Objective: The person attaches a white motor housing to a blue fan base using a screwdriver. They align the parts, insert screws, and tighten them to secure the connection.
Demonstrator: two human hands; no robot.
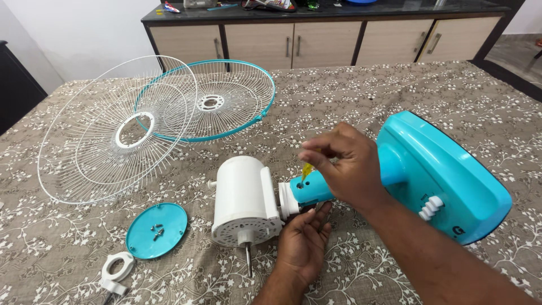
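Two hands work a fan lying on its side: right hand [345, 164] pinches a yellow tool [306, 171], perhaps a screwdriver, into the neck [307, 191]; left hand [305, 240], open, steadies beneath, beside the motor [244, 197].

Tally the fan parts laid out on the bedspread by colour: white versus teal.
White: 3 – wire grille, motor housing, ring nut
Teal: 3 – rimmed grille, round cap, fan base
Total: 6

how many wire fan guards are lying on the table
2. A plain white wire guard lies at the table's left; a teal-rimmed guard lies just right of it, with the white one overlapping its left edge. None other shows.
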